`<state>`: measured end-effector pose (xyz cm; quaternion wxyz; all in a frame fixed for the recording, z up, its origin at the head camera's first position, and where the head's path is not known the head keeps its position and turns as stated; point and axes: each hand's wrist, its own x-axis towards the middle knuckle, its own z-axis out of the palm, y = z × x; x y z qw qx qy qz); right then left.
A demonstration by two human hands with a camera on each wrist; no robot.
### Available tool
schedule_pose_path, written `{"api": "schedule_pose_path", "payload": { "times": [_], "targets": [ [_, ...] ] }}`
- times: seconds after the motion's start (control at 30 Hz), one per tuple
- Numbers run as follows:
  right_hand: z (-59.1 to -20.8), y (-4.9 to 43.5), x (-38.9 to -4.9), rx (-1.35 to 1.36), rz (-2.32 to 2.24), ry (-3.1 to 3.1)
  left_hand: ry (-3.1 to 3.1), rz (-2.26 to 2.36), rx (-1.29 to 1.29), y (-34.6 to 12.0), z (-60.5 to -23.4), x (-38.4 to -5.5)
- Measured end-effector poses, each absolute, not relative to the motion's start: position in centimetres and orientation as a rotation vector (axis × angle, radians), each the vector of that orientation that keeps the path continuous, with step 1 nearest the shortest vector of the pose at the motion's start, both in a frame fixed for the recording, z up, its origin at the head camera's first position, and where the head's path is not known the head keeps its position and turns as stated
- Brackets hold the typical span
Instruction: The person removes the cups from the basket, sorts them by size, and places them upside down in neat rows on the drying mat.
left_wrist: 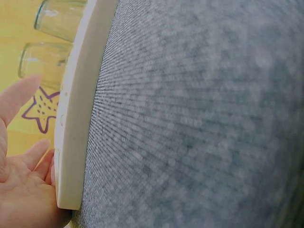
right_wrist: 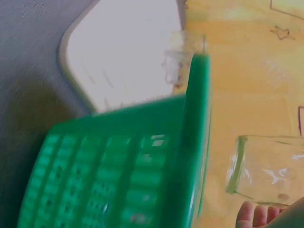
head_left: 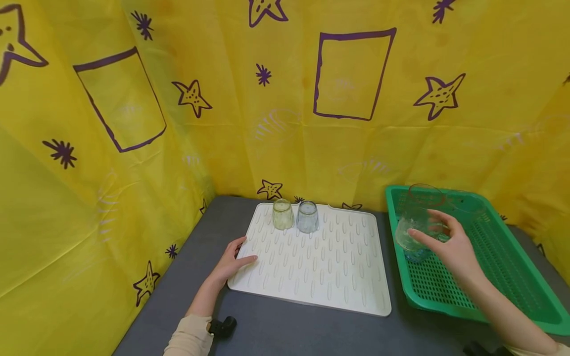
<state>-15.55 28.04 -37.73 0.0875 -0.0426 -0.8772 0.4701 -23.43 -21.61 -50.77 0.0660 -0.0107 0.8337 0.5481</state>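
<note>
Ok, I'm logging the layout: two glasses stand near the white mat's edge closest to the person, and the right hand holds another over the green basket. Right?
Not quite: the yellowish glass and bluish glass stand near the far edge of the white mat, as the head view shows. The right hand does hold another glass over the green basket.

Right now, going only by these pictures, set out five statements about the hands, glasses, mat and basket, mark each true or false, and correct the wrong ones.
1. The right hand holds a see-through glass. True.
2. The left hand is inside the basket. False: it is at the left edge of the white mat.
3. In the head view, the green basket is right of the mat. True.
4. Four glasses stand on the mat. False: two do, a yellowish glass and a bluish glass.
5. In the head view, the yellowish glass is left of the bluish one. True.
</note>
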Motion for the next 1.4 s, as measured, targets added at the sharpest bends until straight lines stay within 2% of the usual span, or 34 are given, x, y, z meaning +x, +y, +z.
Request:
{"api": "schedule_pose_path", "payload": {
  "times": [0.53, 0.93, 1.1, 1.23, 1.4],
  "targets": [
    [-39.1, 22.1, -16.3, -0.014, 1.683, -2.551, 2.536, 1.634, -0.066, -21.6, -51.1, -23.7],
    [-40.4, 19.3, -16.8, -0.009, 1.827, -2.516, 2.789, 1.523, -0.154, -18.1, -48.3, -22.8],
    [-41.0, 18.2, -17.0, 0.023, 1.851, -2.476, 2.848, 1.708, 0.03, -15.2, -46.7, -21.8],
    [-41.2, 17.4, -17.0, 0.046, 1.853, -2.476, 2.66, 1.89, 0.285, -12.6, -45.9, -20.5],
    [-41.5, 16.7, -16.9, 0.097, 1.867, -2.487, 2.432, 1.882, 0.566, -10.0, -45.2, -18.9]
  ]
}}
